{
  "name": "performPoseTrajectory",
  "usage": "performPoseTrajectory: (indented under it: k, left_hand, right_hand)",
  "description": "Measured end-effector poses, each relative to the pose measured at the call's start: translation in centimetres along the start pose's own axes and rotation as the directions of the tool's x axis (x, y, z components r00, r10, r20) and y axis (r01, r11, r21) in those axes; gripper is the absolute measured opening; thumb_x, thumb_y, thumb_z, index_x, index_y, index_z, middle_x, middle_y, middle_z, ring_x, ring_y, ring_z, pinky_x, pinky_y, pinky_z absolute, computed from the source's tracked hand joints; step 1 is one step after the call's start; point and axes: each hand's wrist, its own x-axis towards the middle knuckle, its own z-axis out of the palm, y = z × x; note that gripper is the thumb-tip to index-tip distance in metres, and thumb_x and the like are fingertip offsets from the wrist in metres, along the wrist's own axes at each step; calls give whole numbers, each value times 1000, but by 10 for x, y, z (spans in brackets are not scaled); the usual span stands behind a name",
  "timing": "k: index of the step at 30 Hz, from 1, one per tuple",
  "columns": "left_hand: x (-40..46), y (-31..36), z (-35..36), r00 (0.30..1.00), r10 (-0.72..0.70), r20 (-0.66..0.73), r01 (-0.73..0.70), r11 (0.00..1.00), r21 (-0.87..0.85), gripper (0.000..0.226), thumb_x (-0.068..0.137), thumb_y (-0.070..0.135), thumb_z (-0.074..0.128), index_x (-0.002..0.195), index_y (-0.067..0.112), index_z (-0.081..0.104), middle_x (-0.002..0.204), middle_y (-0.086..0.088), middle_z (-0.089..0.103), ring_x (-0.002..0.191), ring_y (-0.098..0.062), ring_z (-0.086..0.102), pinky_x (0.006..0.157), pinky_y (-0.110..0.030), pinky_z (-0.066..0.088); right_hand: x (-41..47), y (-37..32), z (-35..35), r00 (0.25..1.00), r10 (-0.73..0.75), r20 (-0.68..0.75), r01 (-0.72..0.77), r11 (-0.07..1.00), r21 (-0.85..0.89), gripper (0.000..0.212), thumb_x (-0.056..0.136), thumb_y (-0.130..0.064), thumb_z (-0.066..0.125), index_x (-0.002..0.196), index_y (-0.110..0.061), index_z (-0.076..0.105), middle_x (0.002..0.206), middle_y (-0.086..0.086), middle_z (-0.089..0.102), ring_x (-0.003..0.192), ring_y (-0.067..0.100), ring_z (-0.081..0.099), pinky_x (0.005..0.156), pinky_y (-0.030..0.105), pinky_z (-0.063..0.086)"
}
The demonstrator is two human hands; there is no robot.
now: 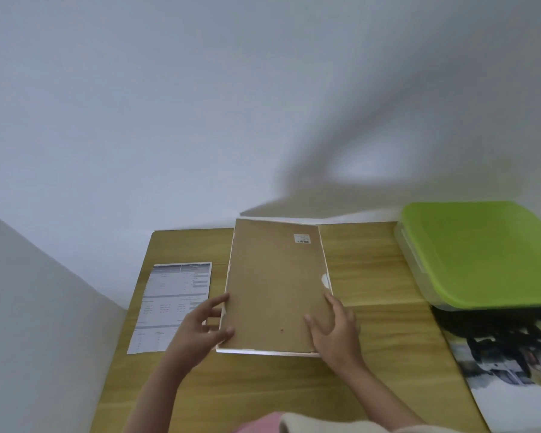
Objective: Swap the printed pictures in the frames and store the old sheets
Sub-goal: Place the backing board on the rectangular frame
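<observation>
A white picture frame (264,351) lies face down in the middle of the wooden table, its brown backing board (272,285) facing up with a small barcode sticker near the far right corner. My left hand (197,329) holds the frame's near left edge, thumb on the board and fingers along the side. Resting flat on the board's near right corner is my right hand (333,329), fingers spread. To the left of the frame lies a printed sheet (172,304) with tables and text. A black and white printed picture (509,367) lies at the right edge.
A clear plastic box with a green lid (475,254) stands at the far right of the table (278,389), partly over the black and white picture. A white wall rises right behind the table, and another wall runs along its left.
</observation>
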Motion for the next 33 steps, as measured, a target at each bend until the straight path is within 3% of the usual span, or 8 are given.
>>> performPoseTrajectory:
  k: [6, 11, 15, 19, 23, 26, 29, 33]
  left_hand:
    - [-29, 32, 14, 989, 145, -39, -148, 986, -83, 62, 69, 4, 72, 122, 34, 57, 105, -7, 61, 70, -14, 66, 63, -26, 54]
    - [-51, 48, 41, 944, 288, -163, -288, 957, 25, 62, 77, -5, 67, 114, 44, 57, 106, 17, 61, 78, -11, 64, 65, -23, 54]
    - [-63, 52, 54, 914, 344, -213, -339, 939, 63, 64, 77, -1, 69, 117, 47, 58, 108, 23, 63, 86, -10, 64, 75, -24, 54]
    - [-79, 66, 71, 881, 427, -203, -416, 904, 99, 59, 77, -4, 66, 114, 43, 62, 102, 18, 62, 91, -7, 61, 67, -17, 53]
    - [-87, 76, 83, 854, 488, -180, -473, 873, 119, 50, 78, -4, 67, 114, 31, 65, 100, 19, 59, 92, -7, 60, 63, -16, 54]
    - [-87, 78, 88, 856, 495, -149, -485, 869, 100, 48, 77, -2, 69, 114, 29, 66, 100, 20, 59, 92, -6, 59, 65, -13, 52]
    - [-86, 76, 93, 877, 466, -117, -465, 885, 32, 49, 75, 0, 73, 113, 29, 66, 101, 20, 60, 92, -6, 60, 69, -16, 53]
    - [-82, 73, 97, 911, 408, -60, -412, 907, -87, 48, 70, 2, 78, 109, 27, 68, 102, 12, 65, 91, -10, 63, 72, -21, 56]
  right_hand:
    - [-5, 6, -15, 997, -71, 10, 71, 997, -2, 64, 83, -40, 66, 140, -23, 42, 111, 1, 39, 112, 19, 37, 105, 35, 34]
    - [-3, -34, -35, 964, -257, 72, 251, 964, 84, 56, 89, -36, 59, 140, -31, 38, 129, -5, 43, 120, 8, 39, 102, 31, 38]
    - [-3, -90, -54, 899, -370, 233, 292, 905, 309, 62, 91, -40, 56, 143, -49, 24, 135, -8, 46, 115, 1, 50, 95, 25, 46]
    - [-2, -129, -70, 808, -501, 310, 440, 863, 248, 64, 89, -53, 50, 140, -60, 11, 149, -14, 32, 123, -3, 42, 87, 17, 43]
    - [-3, -140, -77, 856, -460, 235, 385, 871, 304, 68, 88, -41, 61, 141, -54, 20, 139, -7, 44, 72, 5, 66, 67, 20, 55]
    - [-5, -137, -74, 890, -421, 176, 363, 887, 286, 75, 86, -29, 67, 143, -47, 22, 135, -13, 45, 88, 29, 65, 76, 33, 57]
    - [-6, -134, -72, 923, -369, 107, 326, 899, 293, 74, 86, -18, 63, 144, -40, 23, 125, -8, 52, 82, 24, 62, 76, 34, 57]
    - [-3, -119, -72, 959, -276, 67, 241, 915, 325, 73, 84, -10, 57, 145, -31, 23, 127, -1, 55, 103, 13, 60, 82, 36, 57]
